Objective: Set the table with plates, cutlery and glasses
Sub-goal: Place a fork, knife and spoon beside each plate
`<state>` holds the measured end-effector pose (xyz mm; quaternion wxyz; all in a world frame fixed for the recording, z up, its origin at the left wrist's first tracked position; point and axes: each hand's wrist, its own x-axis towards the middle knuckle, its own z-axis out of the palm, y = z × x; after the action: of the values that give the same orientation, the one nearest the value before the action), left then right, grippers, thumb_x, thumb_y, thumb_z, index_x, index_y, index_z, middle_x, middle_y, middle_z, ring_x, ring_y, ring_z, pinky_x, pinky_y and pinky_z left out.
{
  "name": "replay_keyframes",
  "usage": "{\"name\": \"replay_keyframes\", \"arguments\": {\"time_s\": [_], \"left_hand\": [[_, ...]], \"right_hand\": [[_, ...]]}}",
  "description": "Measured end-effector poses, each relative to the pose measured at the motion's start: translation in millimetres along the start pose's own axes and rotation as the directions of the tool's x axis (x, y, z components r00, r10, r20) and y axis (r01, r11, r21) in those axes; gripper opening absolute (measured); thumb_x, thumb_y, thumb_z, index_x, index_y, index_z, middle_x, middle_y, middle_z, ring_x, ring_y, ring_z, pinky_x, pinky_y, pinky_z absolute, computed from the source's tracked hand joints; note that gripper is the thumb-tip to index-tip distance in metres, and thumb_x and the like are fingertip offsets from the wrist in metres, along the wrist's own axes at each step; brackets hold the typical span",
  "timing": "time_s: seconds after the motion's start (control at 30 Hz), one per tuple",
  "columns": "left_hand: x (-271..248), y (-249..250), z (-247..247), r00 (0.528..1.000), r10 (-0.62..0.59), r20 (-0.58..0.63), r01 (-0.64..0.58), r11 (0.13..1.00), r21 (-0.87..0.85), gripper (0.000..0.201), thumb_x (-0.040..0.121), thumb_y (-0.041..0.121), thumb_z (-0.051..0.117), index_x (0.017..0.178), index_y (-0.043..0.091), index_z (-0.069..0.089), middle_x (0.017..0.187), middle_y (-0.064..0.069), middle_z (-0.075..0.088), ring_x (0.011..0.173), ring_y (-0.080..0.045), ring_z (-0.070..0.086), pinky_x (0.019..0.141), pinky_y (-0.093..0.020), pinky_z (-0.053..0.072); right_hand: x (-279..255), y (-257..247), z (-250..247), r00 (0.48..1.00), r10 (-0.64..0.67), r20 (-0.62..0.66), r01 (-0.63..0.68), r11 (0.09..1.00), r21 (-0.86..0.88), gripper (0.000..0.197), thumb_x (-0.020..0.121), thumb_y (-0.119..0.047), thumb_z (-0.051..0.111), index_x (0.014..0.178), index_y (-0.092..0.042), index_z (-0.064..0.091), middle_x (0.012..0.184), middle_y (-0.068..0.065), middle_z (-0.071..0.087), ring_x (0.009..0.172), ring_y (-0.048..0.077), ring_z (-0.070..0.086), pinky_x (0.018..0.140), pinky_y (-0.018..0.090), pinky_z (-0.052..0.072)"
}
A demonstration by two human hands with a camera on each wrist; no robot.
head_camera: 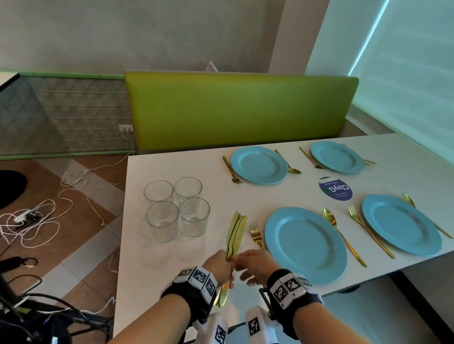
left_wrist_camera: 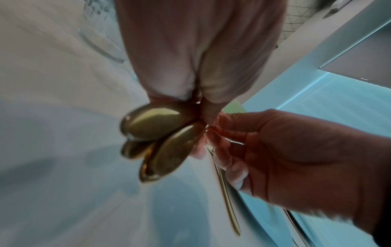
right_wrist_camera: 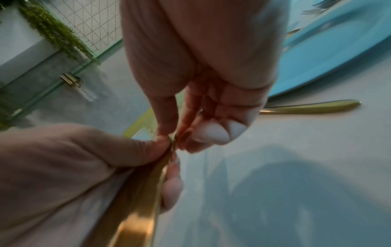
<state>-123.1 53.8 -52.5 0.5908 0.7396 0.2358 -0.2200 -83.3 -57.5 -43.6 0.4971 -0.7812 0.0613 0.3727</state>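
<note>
Both hands meet over a bundle of gold table knives at the near edge of a white rectangular table (head_camera: 182,159).

The left hand (head_camera: 217,266) has its fingers curled round the bundle of gold table knives (head_camera: 234,235), blades fanned up and away, rounded handle ends below the fist; the right hand (head_camera: 252,264) pinches one knife in that bundle between thumb and fingertips, the other fingers loosely bent. On the table stand four clear glass tumblers (head_camera: 176,209) in a tight square near the left side, and four round light-blue plates (head_camera: 305,244), each with a gold fork and gold spoon beside it, plus a round blue printed sticker (head_camera: 335,189) between the plates. Behind the table runs a lime-green padded bench back (head_camera: 243,109); white cables (head_camera: 36,220) lie tangled on the brown tiled floor to the left, and a pale window blind (head_camera: 413,51) fills the right.
</note>
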Motion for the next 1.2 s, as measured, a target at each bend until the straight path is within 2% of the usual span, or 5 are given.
{"name": "replay_keyframes", "arguments": {"time_s": [0.3,0.6,0.67,0.9,1.2], "left_hand": [[10.5,7.8,-0.9,0.993,-0.062,-0.096,0.059,0.998,-0.036,0.016,0.098,0.014,0.041,0.084,0.012,0.048,0.081,-0.004,0.054,0.063,-0.016,0.049,0.062,-0.027,0.045],[26.1,21.5,-17.1,0.985,-0.135,-0.111,0.106,0.966,-0.236,0.020,0.100,0.008,0.032,0.083,0.009,0.044,0.071,-0.006,0.047,0.053,-0.018,0.045,0.049,-0.024,0.040],[29.0,23.3,-18.1,0.989,-0.125,-0.079,0.106,0.971,-0.213,0.015,0.100,0.011,0.034,0.105,0.006,0.047,0.071,-0.008,0.051,0.053,-0.018,0.048,0.047,-0.023,0.042],[31.4,26.4,-21.9,0.992,-0.050,-0.118,0.025,0.979,-0.203,0.020,0.100,0.017,0.036,0.116,0.009,0.045,0.068,-0.004,0.048,0.051,-0.015,0.042,0.046,-0.024,0.040],[26.4,25.6,-17.9,0.990,-0.009,-0.144,-0.013,0.989,-0.150,0.010,0.101,0.017,0.036,0.100,0.011,0.043,0.067,-0.002,0.048,0.050,-0.011,0.041,0.045,-0.021,0.038]], "right_hand": [[11.6,-5.8,-13.6,0.995,0.055,-0.084,-0.046,0.994,0.095,0.023,0.094,-0.012,0.053,0.071,-0.008,0.055,0.068,0.002,0.057,0.048,0.013,0.049,0.041,0.020,0.038],[37.2,5.7,-26.5,0.960,-0.071,-0.272,-0.072,0.872,-0.484,0.036,0.086,-0.022,0.063,0.053,-0.019,0.049,0.063,-0.002,0.055,0.058,0.015,0.050,0.059,0.025,0.044],[40.4,4.8,-22.9,0.955,-0.095,-0.280,-0.078,0.834,-0.547,0.038,0.085,-0.023,0.064,0.052,-0.022,0.046,0.067,-0.002,0.055,0.070,0.017,0.052,0.067,0.025,0.045],[42.9,4.3,-17.1,0.929,-0.129,-0.348,-0.138,0.750,-0.647,0.020,0.087,-0.020,0.056,0.096,-0.015,0.073,0.100,0.006,0.071,0.094,0.023,0.067,0.084,0.034,0.056],[40.8,8.1,-13.8,0.893,-0.142,-0.427,-0.183,0.752,-0.633,0.021,0.087,-0.028,0.058,0.099,-0.017,0.072,0.101,0.007,0.070,0.093,0.025,0.067,0.081,0.031,0.055]]}}
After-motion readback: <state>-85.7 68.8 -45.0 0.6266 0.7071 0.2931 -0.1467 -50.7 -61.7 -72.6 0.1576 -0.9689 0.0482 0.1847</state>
